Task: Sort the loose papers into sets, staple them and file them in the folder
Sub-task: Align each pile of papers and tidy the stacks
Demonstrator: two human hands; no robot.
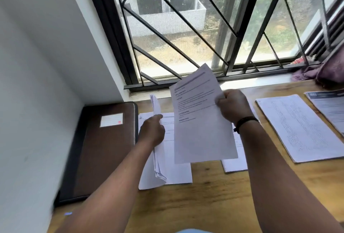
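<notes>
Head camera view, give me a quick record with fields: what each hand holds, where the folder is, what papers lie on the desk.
left hand: grips a stack of papers, seen edge-on
right hand: pinches a single printed sheet by its right edge, raised above the desk
folder: brown, closed, flat at the desk's left end by the wall
desk papers: pile under the hands; another set to the right; dark-headed sheets at far right
stapler: not in view
</notes>
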